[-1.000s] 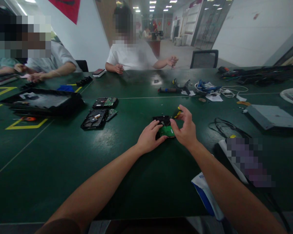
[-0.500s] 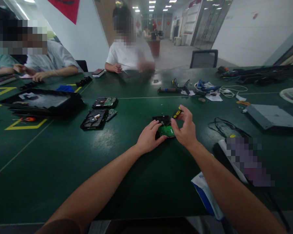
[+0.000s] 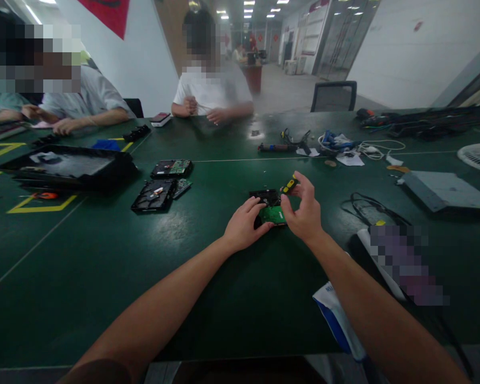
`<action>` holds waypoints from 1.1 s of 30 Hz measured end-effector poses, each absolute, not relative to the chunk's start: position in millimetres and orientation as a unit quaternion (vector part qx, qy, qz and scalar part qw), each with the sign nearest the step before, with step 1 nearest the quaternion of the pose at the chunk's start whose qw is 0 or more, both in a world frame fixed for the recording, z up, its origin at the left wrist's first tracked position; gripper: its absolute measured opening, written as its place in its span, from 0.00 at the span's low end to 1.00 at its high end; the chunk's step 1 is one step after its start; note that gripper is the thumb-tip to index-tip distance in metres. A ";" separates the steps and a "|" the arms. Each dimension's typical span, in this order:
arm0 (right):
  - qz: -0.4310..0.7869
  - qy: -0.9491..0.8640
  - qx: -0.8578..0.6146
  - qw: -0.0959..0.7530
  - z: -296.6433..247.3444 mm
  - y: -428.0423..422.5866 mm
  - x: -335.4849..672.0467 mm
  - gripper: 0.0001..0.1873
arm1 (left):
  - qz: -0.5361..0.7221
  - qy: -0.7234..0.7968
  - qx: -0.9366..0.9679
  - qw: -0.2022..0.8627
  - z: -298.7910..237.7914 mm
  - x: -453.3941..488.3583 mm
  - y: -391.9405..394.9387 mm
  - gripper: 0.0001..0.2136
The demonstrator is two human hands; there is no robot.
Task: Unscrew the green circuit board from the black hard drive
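Observation:
A black hard drive with a green circuit board on its nearer part lies on the green table in front of me. Spread across its left side, my left hand grips the drive, thumb at the near edge and fingers over the top. My right hand is closed on a black and yellow screwdriver, its handle tilted up to the right between thumb and fingers. The screwdriver's tip is too small to make out against the drive.
To the left lie two more hard drives and a loose circuit board, then a black tray-like casing. A grey metal box, cables and a blue-white cloth are at right. Co-workers sit across the table.
My screwdriver's handle has shifted very slightly, while both my hands stay at the drive. The person opposite has brought a hand down to the table edge.

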State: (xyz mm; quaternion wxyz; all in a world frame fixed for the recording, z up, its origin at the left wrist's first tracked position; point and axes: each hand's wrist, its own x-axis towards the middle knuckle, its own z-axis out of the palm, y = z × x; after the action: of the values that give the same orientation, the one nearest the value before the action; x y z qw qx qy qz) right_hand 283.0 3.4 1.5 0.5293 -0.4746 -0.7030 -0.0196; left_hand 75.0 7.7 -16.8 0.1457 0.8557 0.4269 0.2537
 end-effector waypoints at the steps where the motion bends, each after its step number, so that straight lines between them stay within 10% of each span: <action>1: -0.014 -0.703 -0.474 0.530 1.5 3.3 282.9 0.36 | 0.252 0.427 0.856 0.145 -17.0 74.8 7.7 0.28; 33: -0.022 -0.702 -0.489 0.517 1.2 2.6 283.3 0.39 | 0.256 0.420 0.859 0.139 -20.4 74.1 9.0 0.27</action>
State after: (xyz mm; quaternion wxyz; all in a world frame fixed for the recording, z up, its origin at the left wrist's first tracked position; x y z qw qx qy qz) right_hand 283.3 2.6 1.2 0.5172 -0.4889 -0.7021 -0.0222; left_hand 74.1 9.0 -20.4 0.1393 0.8594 0.4203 0.2556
